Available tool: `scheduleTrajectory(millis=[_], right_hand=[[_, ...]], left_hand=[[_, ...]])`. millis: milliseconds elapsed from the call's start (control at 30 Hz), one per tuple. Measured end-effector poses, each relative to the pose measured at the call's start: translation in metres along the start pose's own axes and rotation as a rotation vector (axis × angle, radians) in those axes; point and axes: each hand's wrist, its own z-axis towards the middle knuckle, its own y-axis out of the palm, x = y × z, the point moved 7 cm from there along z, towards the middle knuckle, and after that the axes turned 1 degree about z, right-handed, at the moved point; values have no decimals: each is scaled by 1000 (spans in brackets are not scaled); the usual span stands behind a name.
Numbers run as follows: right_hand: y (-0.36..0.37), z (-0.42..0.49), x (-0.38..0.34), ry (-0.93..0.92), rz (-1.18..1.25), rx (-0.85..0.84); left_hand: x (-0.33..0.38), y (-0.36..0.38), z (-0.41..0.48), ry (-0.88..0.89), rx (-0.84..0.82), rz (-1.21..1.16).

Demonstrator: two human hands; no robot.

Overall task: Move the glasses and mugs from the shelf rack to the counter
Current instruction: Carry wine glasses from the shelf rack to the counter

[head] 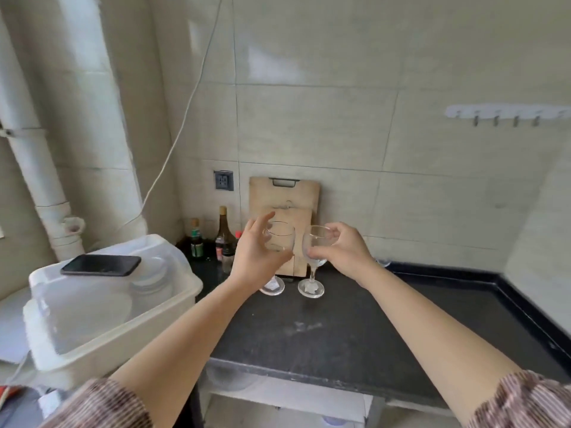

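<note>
Two clear wine glasses stand upright side by side on the black counter (340,335), in front of the chopping boards. My left hand (251,257) is at the bowl of the left wine glass (279,239). Its thumb is lifted straight above the rim and its fingers are spread loosely past the bowl. My right hand (343,248) pinches the bowl of the right wine glass (313,257), thumb on the near side and fingers at the rim. Both glass feet rest on the counter. No shelf rack or mugs are in view.
A white plastic dish tub (102,329) with a clear lid and a black phone (100,265) on top stands at the left. Several bottles (224,239) sit in the back corner. Two wooden chopping boards (284,196) lean on the tiled wall. A raised black lip edges the counter's right side.
</note>
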Motion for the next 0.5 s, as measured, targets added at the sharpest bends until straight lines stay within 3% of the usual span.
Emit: scheduleTrajectory(millis=[500], right_hand=[[-144,138,208,212,-117,90]], left_hand=[[-31,288,113,-19,-268,-44]])
